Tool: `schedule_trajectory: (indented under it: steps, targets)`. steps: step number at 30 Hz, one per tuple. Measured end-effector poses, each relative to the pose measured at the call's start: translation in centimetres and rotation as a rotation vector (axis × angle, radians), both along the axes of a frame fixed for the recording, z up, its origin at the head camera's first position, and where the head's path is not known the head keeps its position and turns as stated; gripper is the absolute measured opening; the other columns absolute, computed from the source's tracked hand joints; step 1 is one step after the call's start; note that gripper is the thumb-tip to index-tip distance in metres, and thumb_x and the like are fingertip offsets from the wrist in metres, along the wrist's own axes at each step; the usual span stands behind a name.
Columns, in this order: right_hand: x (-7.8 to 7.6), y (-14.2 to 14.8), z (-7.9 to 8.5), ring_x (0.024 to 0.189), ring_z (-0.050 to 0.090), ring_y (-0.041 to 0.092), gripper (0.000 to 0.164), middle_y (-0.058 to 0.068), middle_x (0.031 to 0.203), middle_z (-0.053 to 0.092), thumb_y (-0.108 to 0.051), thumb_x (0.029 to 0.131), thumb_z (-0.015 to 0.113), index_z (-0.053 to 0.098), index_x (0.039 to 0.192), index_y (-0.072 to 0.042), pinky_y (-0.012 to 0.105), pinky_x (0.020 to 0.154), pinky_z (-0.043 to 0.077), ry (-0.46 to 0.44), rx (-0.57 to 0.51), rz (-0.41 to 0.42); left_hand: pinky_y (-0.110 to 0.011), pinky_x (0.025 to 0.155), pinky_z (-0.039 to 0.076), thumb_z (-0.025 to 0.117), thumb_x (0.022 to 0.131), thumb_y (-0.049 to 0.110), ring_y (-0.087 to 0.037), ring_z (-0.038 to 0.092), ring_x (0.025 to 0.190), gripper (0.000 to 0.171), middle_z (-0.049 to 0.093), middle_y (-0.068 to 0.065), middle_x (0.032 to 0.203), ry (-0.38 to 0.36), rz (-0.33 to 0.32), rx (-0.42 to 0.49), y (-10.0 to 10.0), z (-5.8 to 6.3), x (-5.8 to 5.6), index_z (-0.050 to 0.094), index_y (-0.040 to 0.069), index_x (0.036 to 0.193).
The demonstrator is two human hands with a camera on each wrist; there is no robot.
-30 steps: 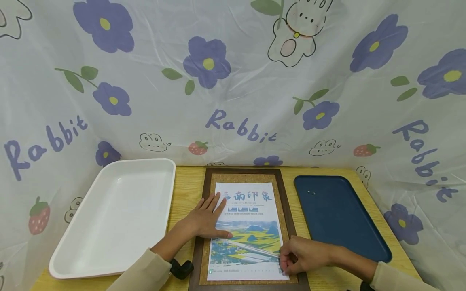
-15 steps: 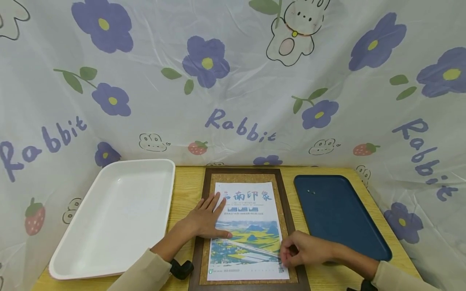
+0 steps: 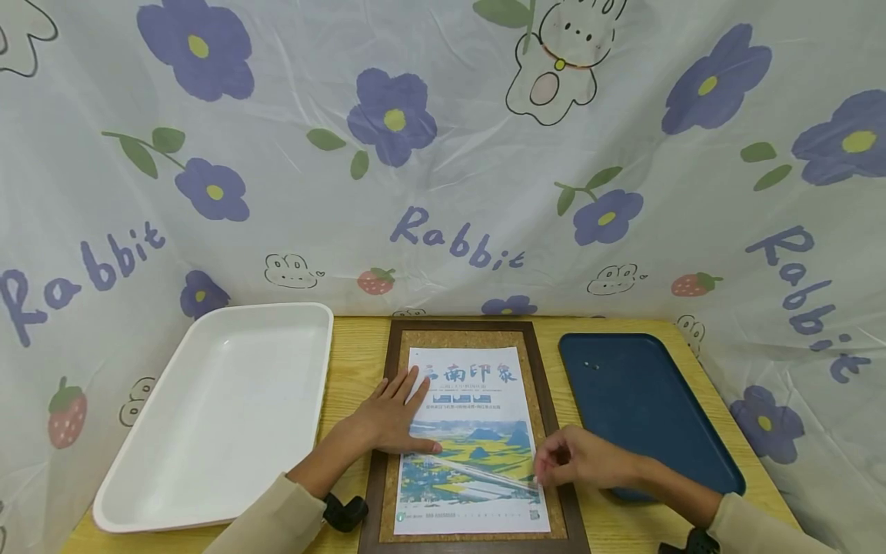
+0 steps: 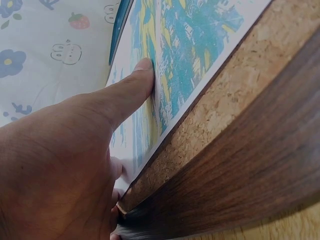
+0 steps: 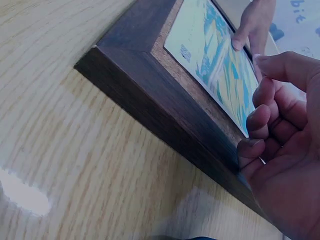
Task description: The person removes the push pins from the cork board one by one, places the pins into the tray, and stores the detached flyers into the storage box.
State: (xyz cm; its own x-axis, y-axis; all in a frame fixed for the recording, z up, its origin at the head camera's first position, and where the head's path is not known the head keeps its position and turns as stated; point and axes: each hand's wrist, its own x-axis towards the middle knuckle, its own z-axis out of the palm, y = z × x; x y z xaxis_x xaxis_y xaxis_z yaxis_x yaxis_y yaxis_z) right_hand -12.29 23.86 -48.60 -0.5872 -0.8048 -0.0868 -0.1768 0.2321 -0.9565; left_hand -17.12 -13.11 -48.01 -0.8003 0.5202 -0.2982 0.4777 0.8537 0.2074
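- While a flowered curtain (image 3: 471,154) hangs behind, a deep white tray (image 3: 221,415) sits at the left of the wooden table (image 3: 358,362).
- To its right, the person's left hand (image 3: 391,423) lies spread, grasping nothing, its thumb pressed on a printed sheet (image 3: 484,446).
- That sheet, with blue lettering above a landscape, lies mid-table on a cork board (image 3: 477,338) edged in dark wood.
- The right hand (image 3: 574,458) has its fingers curled in at the sheet's lower right edge; from where I stand, I can't tell whether the fingertips pinch anything.
- Beyond that, furthest right, rests a navy tray (image 3: 644,408) with some tiny shiny bits (image 3: 591,367) near its top.
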Motion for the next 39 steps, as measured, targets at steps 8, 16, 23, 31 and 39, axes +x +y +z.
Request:
schedule_trajectory:
  steps: [8, 16, 23, 31, 39]
  targets:
    - [-0.6, 0.5, 0.5, 0.078, 0.059, 0.009, 0.017, 0.031, 0.092, 0.068, -0.009, 0.103, 0.068, 0.073, 0.1, 0.007, 0.031, 0.072, 0.054, -0.049, 0.036, -0.149, -0.059, 0.13, 0.013, 0.062, 0.09, 0.079, -0.038, 0.005, 0.164, 0.117, 0.003, -0.019, 0.177, 0.007, -0.001, 0.007, -0.1, -0.2, -0.2, 0.015, 0.008, 0.171]
    - [-1.3, 1.1, 0.9, 0.098, 0.07, 0.031, 0.025, 0.032, 0.106, 0.071, -0.016, 0.105, 0.068, 0.072, 0.105, 0.009, 0.034, 0.09, 0.058, -0.04, 0.062, -0.262, -0.06, 0.13, 0.012, 0.059, 0.089, 0.083, -0.037, 0.002, 0.164, 0.119, 0.0, -0.017, 0.178, 0.034, -0.014, 0.004, -0.4, -2.1, -0.9, 0.013, 0.01, 0.172]
    - [-2.0, 1.9, 1.3, 0.094, 0.065, 0.028, 0.031, 0.023, 0.104, 0.07, -0.019, 0.105, 0.069, 0.069, 0.105, 0.012, 0.037, 0.083, 0.055, -0.019, 0.071, -0.341, -0.059, 0.13, 0.013, 0.064, 0.091, 0.077, -0.038, 0.005, 0.164, 0.117, 0.003, -0.02, 0.177, 0.008, 0.001, 0.003, -0.1, -0.5, -0.3, 0.015, 0.007, 0.171]
    - [-3.0, 3.0, 1.6, 0.076, 0.051, 0.035, 0.031, 0.009, 0.083, 0.059, -0.02, 0.105, 0.069, 0.07, 0.104, 0.01, 0.041, 0.07, 0.049, 0.015, 0.102, -0.419, -0.059, 0.13, 0.016, 0.065, 0.091, 0.076, -0.039, 0.008, 0.164, 0.116, 0.007, -0.022, 0.177, 0.015, 0.004, 0.011, 0.0, 0.4, 0.3, 0.018, 0.005, 0.17]
    - [-4.3, 4.5, 1.7, 0.07, 0.051, 0.034, 0.029, 0.011, 0.079, 0.058, -0.017, 0.105, 0.068, 0.071, 0.106, 0.012, 0.038, 0.069, 0.05, 0.078, 0.095, -0.456, -0.059, 0.13, 0.016, 0.065, 0.091, 0.076, -0.039, 0.009, 0.164, 0.116, 0.007, -0.022, 0.177, 0.019, 0.0, 0.013, 0.0, 0.1, 0.2, 0.018, 0.006, 0.17]
